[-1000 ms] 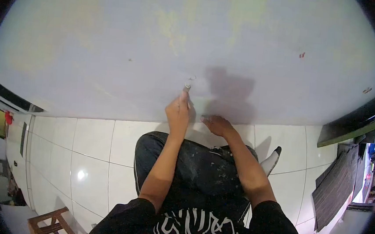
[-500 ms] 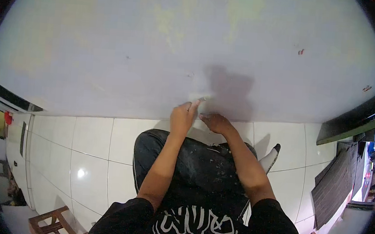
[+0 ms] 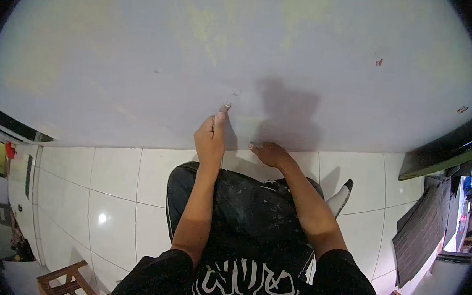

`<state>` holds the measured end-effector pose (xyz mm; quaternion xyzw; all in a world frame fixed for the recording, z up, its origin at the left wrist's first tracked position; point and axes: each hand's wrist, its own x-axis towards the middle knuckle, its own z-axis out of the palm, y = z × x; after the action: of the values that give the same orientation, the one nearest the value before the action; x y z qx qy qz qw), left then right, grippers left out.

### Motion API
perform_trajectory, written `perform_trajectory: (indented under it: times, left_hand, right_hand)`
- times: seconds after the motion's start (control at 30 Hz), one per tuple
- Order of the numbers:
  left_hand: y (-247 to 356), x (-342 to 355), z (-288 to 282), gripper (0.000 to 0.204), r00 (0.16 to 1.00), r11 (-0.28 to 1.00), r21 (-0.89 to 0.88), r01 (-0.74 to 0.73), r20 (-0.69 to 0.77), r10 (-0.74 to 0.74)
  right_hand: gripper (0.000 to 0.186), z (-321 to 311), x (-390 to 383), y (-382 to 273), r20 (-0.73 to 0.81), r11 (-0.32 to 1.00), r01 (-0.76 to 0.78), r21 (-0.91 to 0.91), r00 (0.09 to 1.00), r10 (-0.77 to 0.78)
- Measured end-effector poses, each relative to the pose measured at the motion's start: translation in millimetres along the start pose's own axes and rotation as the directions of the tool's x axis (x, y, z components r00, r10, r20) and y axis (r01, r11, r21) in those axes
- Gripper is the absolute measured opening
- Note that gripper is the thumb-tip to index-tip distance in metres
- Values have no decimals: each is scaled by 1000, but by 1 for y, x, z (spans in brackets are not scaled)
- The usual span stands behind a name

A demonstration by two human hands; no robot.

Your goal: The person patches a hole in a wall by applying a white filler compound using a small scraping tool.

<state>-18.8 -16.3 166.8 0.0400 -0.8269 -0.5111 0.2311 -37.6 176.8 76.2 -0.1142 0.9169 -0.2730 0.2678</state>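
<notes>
head view: your left hand (image 3: 210, 139) is closed around a slim tool (image 3: 225, 107), its pale tip directed up at the wall (image 3: 115, 66), just below a small surface mark (image 3: 237, 92). tip contact with the wall cannot be confirmed. your right hand (image 3: 271, 154) is partly curled near the wall's foot, to the right of the left hand and apart from it; whether it grips anything cannot be determined. your dark trousers (image 3: 253, 210) show pale specks above the white tiled floor (image 3: 114, 174).
</notes>
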Motion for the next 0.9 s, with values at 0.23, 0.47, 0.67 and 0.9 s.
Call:
perform_trajectory:
  times: [0.23,0.47,0.67,0.9]
  left_hand:
    - [-13,-5,6,49,995,978,183,-104,20,102]
    - [-20,-5,3,41,985,965,211,-153,109,132]
    - [8,8,-8,43,997,990,118,-73,-15,75]
    - [-16,-10,5,48,992,977,180,-110,73,98]
  right_hand:
    - [78,7,6,6,-46,999,37,-11,998,-37]
    - [74,17,13,7,-27,999,-34,-24,999,34]
    - [72,22,16,16,-57,998,-7,-57,998,3]
    - [77,19,21,16,58,999,-35,-19,998,36]
